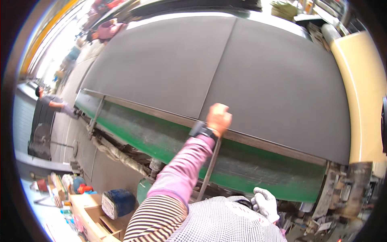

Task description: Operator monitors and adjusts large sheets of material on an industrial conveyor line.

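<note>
My left hand point(219, 117), bare with a dark watch on the wrist, reaches out over the front edge of a wide dark grey sheet point(278, 88). Its fingers are curled in, and anything inside them is hidden. Close by, a thin straight seam point(217, 64) crosses the sheet from front to back. My right hand point(266, 205), in a pale glove, stays low near my body with its fingers bent; whether it holds anything does not show. Below the sheet's front edge runs a metal rail point(278, 148) above a green machine panel point(258, 181).
A large cream roll point(360, 92) stands at the right end. One person point(54, 103) is at the far left, another point(107, 30) at the back left. Lower left are a cardboard box point(86, 201) and a dark blue container point(119, 203). Debris point(322, 226) litters the lower right.
</note>
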A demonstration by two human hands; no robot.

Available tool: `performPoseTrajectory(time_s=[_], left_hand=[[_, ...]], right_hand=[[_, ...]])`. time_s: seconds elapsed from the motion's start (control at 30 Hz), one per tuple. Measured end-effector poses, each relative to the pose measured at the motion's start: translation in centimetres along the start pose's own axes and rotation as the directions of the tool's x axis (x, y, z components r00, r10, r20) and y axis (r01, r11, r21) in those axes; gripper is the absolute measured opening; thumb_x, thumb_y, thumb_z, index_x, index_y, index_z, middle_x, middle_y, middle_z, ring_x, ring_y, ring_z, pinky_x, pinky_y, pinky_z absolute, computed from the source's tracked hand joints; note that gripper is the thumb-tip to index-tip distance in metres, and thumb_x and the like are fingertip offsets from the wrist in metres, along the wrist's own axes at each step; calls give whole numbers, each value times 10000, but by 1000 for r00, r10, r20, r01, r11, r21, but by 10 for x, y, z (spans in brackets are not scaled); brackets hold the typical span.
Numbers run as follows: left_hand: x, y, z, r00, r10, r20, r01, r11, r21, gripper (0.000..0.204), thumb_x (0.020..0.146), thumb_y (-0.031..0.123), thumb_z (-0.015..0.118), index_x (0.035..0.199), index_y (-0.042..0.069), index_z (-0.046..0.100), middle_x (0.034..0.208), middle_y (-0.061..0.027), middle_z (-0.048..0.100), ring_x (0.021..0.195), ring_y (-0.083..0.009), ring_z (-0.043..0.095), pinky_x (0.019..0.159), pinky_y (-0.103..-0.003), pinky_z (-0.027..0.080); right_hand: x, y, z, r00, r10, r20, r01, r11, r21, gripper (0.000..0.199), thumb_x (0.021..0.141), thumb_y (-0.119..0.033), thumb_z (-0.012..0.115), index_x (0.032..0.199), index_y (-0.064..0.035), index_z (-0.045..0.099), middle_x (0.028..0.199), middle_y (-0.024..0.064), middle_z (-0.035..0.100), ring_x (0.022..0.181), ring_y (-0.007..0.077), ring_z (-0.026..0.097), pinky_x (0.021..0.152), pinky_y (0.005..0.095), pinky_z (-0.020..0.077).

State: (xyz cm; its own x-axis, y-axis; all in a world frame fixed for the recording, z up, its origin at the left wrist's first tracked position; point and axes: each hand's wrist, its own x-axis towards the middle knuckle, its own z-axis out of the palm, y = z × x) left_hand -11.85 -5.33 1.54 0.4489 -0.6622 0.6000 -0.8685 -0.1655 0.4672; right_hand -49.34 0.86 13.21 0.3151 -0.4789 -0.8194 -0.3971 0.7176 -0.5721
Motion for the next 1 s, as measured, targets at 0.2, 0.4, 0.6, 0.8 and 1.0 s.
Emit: performPoseTrajectory(time_s=[0.2, 0.4, 0.6, 0.8, 1.0], left_hand=[[9, -159, -89, 890, -450, 66, 345, 762, 548, 342, 692, 219, 594, 948, -7, 622, 996, -202, 609, 968, -369, 569, 862, -470, 459], [-1, -219, -127, 856, -489, 166, 273, 702, 658, 447, 786, 322, 668, 1072, -14, 601, 1045, -196, 613, 1034, -351, 567, 915, -447, 454], [-8, -265, -140, 819, -548, 173, 310, 675, 670, 515, 792, 321, 676, 1188, 14, 561, 1175, -185, 575, 1131, -345, 526, 983, -430, 421], [-1, -277, -155, 761, -582, 287, 310, 715, 627, 427, 761, 274, 673, 1108, 38, 595, 1057, -170, 578, 1014, -333, 568, 890, -415, 468], [6, -191, -131, 731, -372, 572, 269, 927, 260, 243, 771, 192, 683, 945, 23, 664, 895, -122, 611, 796, -242, 630, 733, -355, 517]], right_hand=[[44, -53, 7, 905, -421, 57, 425, 901, -85, 328, 870, -66, 623, 1188, 5, 590, 841, 43, 646, 671, 83, 589, 600, 220, 491], [155, -144, 64, 640, -752, 157, 629, 396, -669, 484, 882, -242, 534, 1299, 0, 487, 1159, 217, 597, 1065, 348, 587, 930, 400, 468], [196, -179, 65, 817, -558, -142, 273, 592, -758, 708, 801, -291, 607, 1397, -13, 345, 1248, 255, 509, 1150, 391, 515, 974, 443, 435], [198, -167, 58, 835, -545, -75, 332, 608, -721, 719, 809, -295, 594, 1414, -37, 306, 1268, 260, 482, 1184, 406, 489, 998, 457, 412], [185, -167, -34, 715, -665, -215, 163, 458, -874, 569, 807, -272, 615, 1294, -38, 436, 1100, 207, 551, 1054, 370, 552, 892, 456, 466]])
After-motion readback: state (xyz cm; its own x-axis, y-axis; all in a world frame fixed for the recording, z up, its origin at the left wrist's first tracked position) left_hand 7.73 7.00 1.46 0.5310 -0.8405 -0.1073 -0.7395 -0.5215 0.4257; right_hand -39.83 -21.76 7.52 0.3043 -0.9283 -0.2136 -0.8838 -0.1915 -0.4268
